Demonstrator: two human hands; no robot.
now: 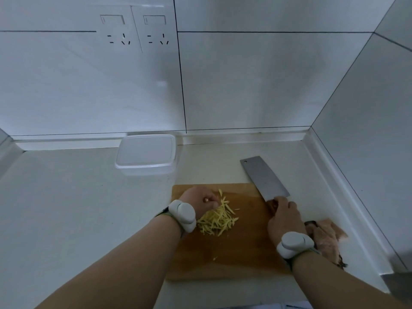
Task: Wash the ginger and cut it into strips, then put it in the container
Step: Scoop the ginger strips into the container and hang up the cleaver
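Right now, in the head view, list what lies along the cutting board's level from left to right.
Left hand → ginger strips → right hand on the cleaver handle → brownish scraps on the counter, off the board's right edge.

We see a pale counter that runs into the corner of the white wall. On it sits a clear plastic box near the back. In front of that lies a brown wooden board. Just right of the board lies a crumpled pinkish cloth.
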